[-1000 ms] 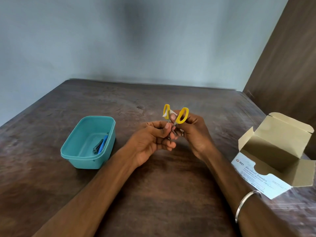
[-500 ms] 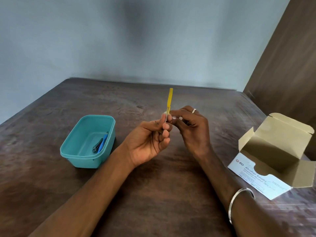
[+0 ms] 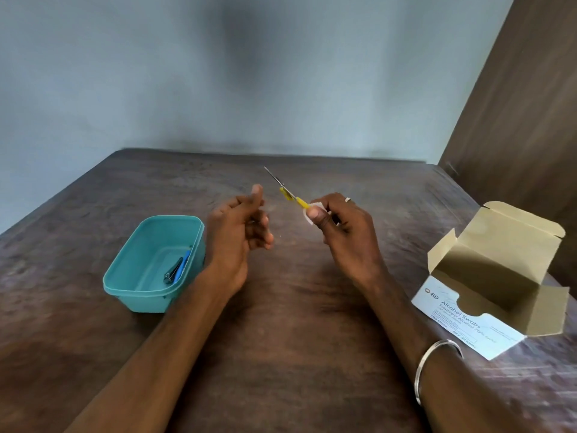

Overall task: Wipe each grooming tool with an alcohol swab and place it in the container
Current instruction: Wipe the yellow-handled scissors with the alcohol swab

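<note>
From the head view, the hands have come apart since half a second ago: the left hand (image 3: 239, 225) now hangs loosely curled and empty, while the right hand (image 3: 342, 226) pinches the scissors (image 3: 286, 191) together with a white swab (image 3: 309, 214). The scissors were upright; now the long axis slants, blades up-left and away. Yellow handles mostly hidden in the grip. Two tools, blurry, lie in the teal container (image 3: 150, 292) on the surface (image 3: 296, 339).

The tub (image 3: 131, 278) is teal, and inside it lie a blue tool (image 3: 182, 266) and a dark metal clipper (image 3: 172, 271). Right of the tub, the scissors (image 3: 288, 192) have yellow handles and grey blades, the swab (image 3: 309, 214) is white, and the box (image 3: 496, 278) is tan inside with a white, blue-lettered face. The table (image 3: 296, 354) is mottled dark brown.
</note>
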{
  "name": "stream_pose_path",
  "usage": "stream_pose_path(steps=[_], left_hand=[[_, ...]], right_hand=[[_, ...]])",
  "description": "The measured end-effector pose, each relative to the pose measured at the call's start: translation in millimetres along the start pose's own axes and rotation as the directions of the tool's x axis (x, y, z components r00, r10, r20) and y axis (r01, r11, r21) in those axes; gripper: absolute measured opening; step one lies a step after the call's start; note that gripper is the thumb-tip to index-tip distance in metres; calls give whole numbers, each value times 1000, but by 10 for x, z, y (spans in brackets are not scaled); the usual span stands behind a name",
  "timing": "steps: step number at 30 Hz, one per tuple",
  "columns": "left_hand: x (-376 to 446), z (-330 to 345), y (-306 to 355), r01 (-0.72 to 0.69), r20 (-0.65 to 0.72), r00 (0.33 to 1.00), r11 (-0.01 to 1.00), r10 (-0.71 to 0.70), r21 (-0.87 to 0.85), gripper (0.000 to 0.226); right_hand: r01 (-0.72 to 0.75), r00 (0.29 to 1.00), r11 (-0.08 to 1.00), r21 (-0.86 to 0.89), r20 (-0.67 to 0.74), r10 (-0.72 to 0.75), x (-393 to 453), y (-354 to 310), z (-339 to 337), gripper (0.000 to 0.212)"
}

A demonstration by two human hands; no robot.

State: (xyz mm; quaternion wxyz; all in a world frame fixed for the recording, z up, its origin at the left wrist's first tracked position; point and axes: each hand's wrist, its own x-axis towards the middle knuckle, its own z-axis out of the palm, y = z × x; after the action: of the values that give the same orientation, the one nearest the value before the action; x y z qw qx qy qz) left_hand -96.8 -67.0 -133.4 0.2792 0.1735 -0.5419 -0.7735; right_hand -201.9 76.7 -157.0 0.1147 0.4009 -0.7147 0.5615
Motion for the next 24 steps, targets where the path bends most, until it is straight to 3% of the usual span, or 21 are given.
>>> stream_pose_path(steps=[2, 4, 7, 10, 17, 24], left_hand=[[21, -14, -18, -108, -64, 991, 989, 115, 105, 34], [14, -17, -15, -153, -41, 985, 963, 166, 221, 42], [8, -1, -52, -168, -2, 984, 933, 177, 317, 27], [16, -14, -64, -139, -21, 989, 965, 147, 224, 11], [-20, 1, -37, 94, 16, 996, 994, -93, -61, 18], [-5, 6, -38, 221, 25, 975, 956, -220, -191, 15]], right_hand=[[-60, 998, 997, 58, 16, 59, -10, -11, 8, 32], [-117, 993, 976, 185, 55, 108, -23, -33, 42, 42], [-212, 976, 910, 356, 127, 178, -26, -83, 50, 44], [-281, 959, 830, 482, 181, 220, -33, -123, 26, 36], [-319, 948, 719, 618, 197, 251, -46, -136, 49, 45], [-336, 940, 690, 641, 180, 291, -41, -143, 42, 10]])
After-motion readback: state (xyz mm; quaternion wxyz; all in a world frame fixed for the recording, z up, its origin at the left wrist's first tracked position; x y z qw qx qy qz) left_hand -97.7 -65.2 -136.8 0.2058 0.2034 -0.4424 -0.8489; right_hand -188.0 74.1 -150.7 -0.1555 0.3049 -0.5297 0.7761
